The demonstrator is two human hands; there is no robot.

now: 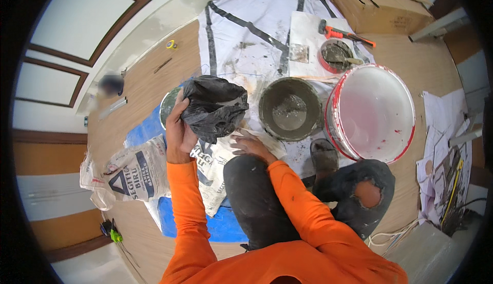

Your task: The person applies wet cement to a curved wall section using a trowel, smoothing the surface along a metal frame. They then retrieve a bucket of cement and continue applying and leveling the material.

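Left hand [179, 130] gripped black plastic bag [214, 107] by its side, fingers curled into crumpled film, bag raised above floor beside grey mixing bucket [290, 109], likely to keep its mouth up. Right hand [249, 145] lay flat, fingers spread, on white sack [215, 163] just under bag (probably steadying it). 2 more containers sat near: large white pail with red rim [371, 113] touching bucket's right side, small red-rimmed tub [336, 55] beyond. Orange-handled tool [345, 34] rested above tub.
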